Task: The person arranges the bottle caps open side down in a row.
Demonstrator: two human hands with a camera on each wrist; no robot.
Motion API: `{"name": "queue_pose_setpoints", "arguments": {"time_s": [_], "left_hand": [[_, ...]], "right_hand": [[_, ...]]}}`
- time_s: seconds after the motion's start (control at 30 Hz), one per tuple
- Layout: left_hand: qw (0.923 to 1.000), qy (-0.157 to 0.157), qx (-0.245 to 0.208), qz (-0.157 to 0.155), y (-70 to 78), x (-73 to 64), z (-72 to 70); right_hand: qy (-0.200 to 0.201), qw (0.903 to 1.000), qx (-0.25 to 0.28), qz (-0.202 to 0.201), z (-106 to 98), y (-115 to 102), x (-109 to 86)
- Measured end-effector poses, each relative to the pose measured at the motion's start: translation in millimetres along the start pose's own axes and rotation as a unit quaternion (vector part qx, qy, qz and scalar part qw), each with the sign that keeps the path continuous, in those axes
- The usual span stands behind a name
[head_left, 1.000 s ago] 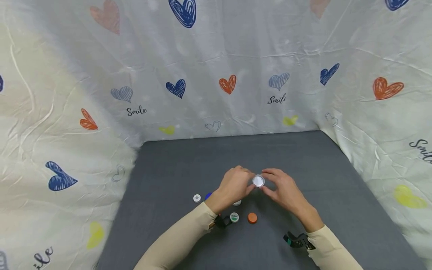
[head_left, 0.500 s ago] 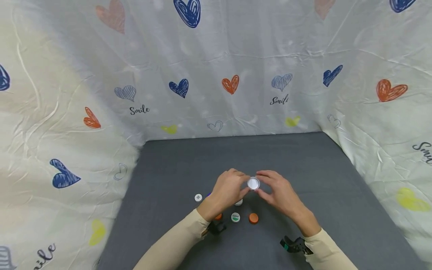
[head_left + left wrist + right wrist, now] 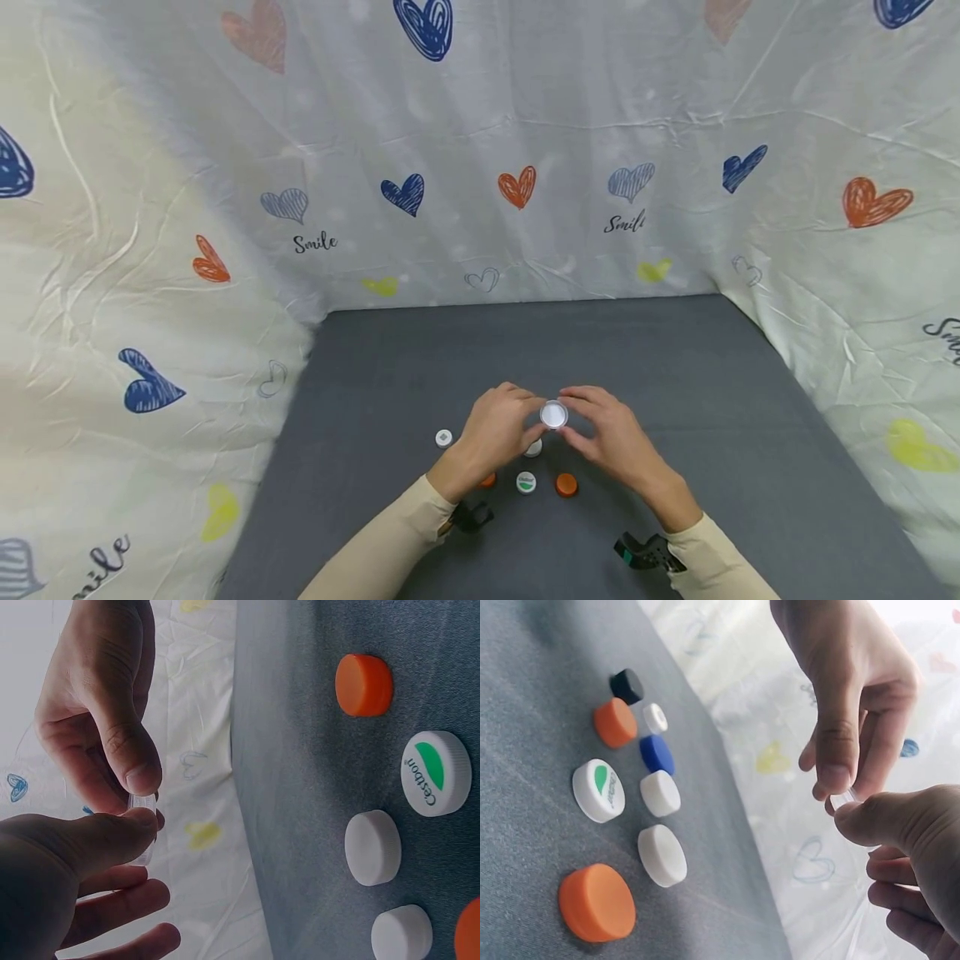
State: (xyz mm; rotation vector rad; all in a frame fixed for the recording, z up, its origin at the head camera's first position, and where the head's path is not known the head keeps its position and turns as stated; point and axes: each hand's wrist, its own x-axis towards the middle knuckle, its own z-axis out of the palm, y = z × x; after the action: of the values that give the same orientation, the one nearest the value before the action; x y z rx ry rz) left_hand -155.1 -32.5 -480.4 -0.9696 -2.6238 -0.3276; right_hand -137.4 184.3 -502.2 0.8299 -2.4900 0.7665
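A round clear-rimmed cap with a white face [image 3: 553,415] is held up between both hands over the table. My left hand [image 3: 491,429] pinches its left side, thumb nearer me. On the opposite side my right hand [image 3: 611,433] pinches it between thumb and fingers. Its thin ribbed edge [image 3: 141,802] shows between the thumbs in the left wrist view; the fingertips cover much of it. Beneath the hands lie a white cap with a green mark [image 3: 526,482], an orange cap [image 3: 566,485] and a plain white cap [image 3: 533,447].
My left arm partly covers another orange cap [image 3: 488,481]. A small white cap [image 3: 443,438] lies to the left. In the right wrist view appear a blue cap [image 3: 657,754], a black cap [image 3: 627,686] and a second plain white cap [image 3: 660,793]. Printed cloth [image 3: 480,233] hangs behind the grey table [image 3: 450,350].
Both hands have shifted left and slightly toward me with the clear-rimmed cap between them. The caps on the table lie as before; the head view has turned slightly.
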Motion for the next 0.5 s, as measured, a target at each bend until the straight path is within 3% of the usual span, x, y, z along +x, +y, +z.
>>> {"name": "queue_pose_setpoints", "arguments": {"time_s": [0.5], "left_hand": [[0.9999,0.012,-0.008,0.007,-2.5,-4.9,1.3]], "right_hand": [[0.006,1.0000,0.004,-0.003,2.2,-0.9,-1.4]]}}
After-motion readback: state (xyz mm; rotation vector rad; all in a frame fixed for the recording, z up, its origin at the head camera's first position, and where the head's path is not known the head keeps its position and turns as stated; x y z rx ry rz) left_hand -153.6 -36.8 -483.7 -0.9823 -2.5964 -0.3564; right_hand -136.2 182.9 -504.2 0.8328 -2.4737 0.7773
